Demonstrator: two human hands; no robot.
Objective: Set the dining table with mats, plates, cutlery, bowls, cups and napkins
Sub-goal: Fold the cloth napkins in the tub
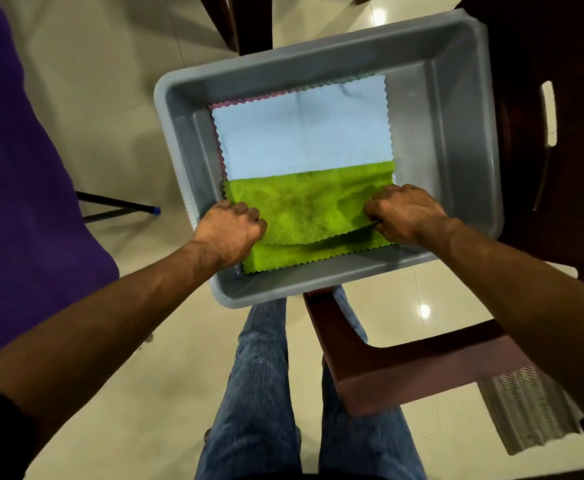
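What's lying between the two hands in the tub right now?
In the head view, only the green cloth spans between the left hand and right hand; both grip its folded edge inside the grey tub.

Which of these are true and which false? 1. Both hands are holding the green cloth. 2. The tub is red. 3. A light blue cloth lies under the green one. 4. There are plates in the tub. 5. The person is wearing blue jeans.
1. True: the left hand and the right hand each grip the green cloth, one at each side.
2. False: the tub is grey.
3. True: the light blue cloth lies flat beneath the green one, with a pink edge peeking out below it.
4. False: only cloths show in the tub.
5. True: blue jeans show below the tub.
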